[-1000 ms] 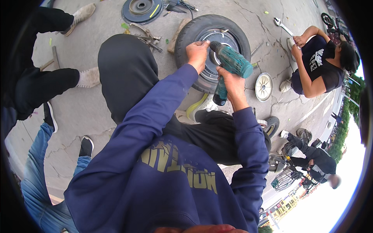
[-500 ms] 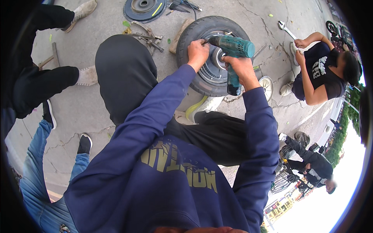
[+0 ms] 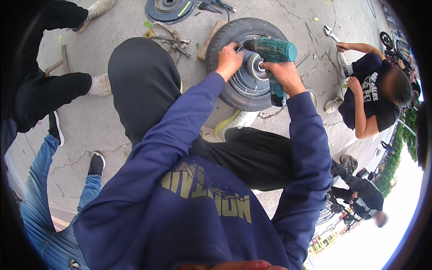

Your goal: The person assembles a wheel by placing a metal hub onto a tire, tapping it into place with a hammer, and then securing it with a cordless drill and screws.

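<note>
My right hand (image 3: 285,75) grips the handle of a teal cordless drill (image 3: 275,50), held over a wheel with a black tyre (image 3: 220,41). The drill's nose points left, across the wheel's metal hub (image 3: 256,67). At the drill's front end, the fingers of my left hand (image 3: 230,59) are pinched together. Whatever they hold by the drill's tip is too small and too covered to make out. The wheel lies flat on the ground, with a wooden block (image 3: 208,44) against its left side.
Metal puller-like parts (image 3: 175,41) lie left of the wheel, and a round dark cover (image 3: 168,8) lies beyond. On the right a crouching co-worker (image 3: 373,92) holds an adjustable wrench (image 3: 330,32). Other people's legs (image 3: 54,96) stand at left, near a hammer (image 3: 64,58).
The drill and my right hand have shifted slightly right, with the drill's base tilted outward. My left hand stays by its tip. The co-worker's one hand has dropped away from the wrench.
</note>
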A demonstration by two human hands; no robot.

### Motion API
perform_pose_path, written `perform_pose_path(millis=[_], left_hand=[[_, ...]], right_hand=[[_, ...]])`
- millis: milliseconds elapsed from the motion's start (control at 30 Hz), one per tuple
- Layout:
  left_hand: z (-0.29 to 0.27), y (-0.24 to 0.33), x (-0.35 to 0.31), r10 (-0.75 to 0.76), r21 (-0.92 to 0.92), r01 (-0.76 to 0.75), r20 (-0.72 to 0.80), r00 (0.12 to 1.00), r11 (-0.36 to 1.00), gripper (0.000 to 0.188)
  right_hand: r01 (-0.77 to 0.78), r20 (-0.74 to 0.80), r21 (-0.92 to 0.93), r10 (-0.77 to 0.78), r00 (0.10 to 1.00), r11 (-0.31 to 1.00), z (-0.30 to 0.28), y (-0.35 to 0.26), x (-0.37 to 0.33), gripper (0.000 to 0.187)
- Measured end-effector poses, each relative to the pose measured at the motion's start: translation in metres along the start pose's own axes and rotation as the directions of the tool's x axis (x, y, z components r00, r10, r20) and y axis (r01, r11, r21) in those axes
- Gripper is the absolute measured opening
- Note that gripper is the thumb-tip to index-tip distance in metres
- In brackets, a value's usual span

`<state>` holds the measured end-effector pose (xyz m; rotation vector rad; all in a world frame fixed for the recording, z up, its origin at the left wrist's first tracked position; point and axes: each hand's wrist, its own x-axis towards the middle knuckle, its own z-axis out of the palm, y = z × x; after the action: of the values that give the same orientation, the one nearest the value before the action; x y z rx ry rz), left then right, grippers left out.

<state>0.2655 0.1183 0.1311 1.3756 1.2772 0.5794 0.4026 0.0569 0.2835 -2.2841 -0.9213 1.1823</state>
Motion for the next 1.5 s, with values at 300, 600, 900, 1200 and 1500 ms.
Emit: perform_pose_path(millis=[300,600,900,1200,1500], left_hand=[[0.004,-0.003,-0.008,0.106,0.126,-0.097,-0.070,0.992,0.987,0.037],[-0.045,0.014,0.000,0.188,0.114,-0.154,-0.408,0.894,0.981,0.029],[-0.060,-0.027,0.011,0.048,0.168,0.004,-0.303,0.952,0.986,0.052],[-0.059,-0.015,0.007,0.004,0.210,0.058,-0.282,0.959,0.976,0.052],[-0.056,-0.025,0.008,0.042,0.196,0.026,-0.333,0.942,0.980,0.057]], right_hand=[[0.103,-0.001,-0.223,-0.106,0.994,0.969,0.001,0.015,0.010,0.039],[0.115,0.025,-0.269,-0.112,0.993,0.956,-0.001,0.002,0.022,0.023],[0.029,0.076,-0.216,-0.013,0.997,0.976,-0.002,-0.009,0.023,0.011],[-0.016,0.073,-0.164,0.028,0.997,0.986,-0.004,-0.012,0.025,0.012],[-0.026,0.065,-0.173,0.038,0.997,0.985,-0.003,-0.011,0.028,0.018]])
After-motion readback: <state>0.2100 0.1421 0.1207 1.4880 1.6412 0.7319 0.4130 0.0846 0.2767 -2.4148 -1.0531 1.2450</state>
